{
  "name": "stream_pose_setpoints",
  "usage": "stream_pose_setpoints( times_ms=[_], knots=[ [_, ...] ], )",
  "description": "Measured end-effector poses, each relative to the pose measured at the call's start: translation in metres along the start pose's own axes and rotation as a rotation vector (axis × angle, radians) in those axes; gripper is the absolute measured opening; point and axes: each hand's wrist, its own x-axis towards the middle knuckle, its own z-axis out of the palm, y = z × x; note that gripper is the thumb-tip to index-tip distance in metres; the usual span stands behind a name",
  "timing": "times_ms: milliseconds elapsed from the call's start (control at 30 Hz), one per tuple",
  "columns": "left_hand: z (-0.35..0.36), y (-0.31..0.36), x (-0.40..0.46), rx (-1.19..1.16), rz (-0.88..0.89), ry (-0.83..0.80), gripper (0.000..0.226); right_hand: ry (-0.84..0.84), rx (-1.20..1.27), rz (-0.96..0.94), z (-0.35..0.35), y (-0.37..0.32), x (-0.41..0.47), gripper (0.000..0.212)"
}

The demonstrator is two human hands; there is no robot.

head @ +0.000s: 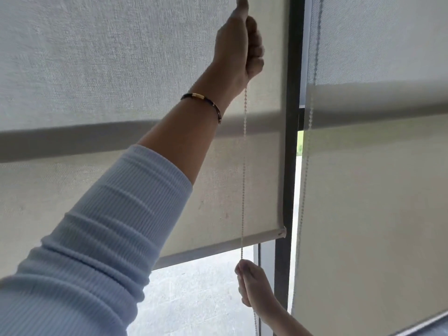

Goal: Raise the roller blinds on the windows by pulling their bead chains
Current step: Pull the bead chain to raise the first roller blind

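A beige roller blind covers the left window; its bottom bar hangs partly raised, with daylight below it. A white bead chain runs down in front of the blind's right edge. My left hand is high near the top of the view, fist closed around the chain. My right hand is low, below the bottom bar, pinching the same chain, which is taut between both hands. A second blind covers the right window, and its own chain hangs free along its left edge.
A dark vertical window frame post separates the two blinds. Through the gap under the left blind, a grey paved ground shows outside. A shadowed horizontal bar crosses behind both blinds at mid height.
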Motion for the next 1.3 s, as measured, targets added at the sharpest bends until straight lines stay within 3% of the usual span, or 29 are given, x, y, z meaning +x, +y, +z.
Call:
stream_pose_setpoints(
  times_ms=[167,333,467,700,1000,1300],
  knots=[
    [0.015,-0.003,-0.019,-0.184,0.082,-0.068,0.043,-0.054,-0.005,0.012,-0.007,-0.009,0.007,0.040],
    [0.014,-0.020,-0.039,-0.274,0.080,-0.139,0.048,-0.167,0.025,-0.026,-0.010,-0.036,0.009,0.024],
    [-0.004,-0.056,-0.056,-0.287,0.034,-0.157,0.054,-0.247,0.235,-0.180,-0.010,-0.087,0.007,0.052],
    [-0.051,-0.124,-0.095,-0.313,-0.068,-0.147,0.054,-0.417,0.511,-0.535,-0.018,-0.218,-0.002,0.051],
    [-0.064,-0.191,-0.160,-0.175,-0.288,-0.039,0.055,-0.348,0.430,-0.650,-0.006,-0.358,-0.008,0.046],
    [-0.100,-0.249,-0.216,-0.085,-0.444,0.031,0.066,-0.183,0.311,-0.644,0.001,-0.394,-0.013,0.035]
  ],
)
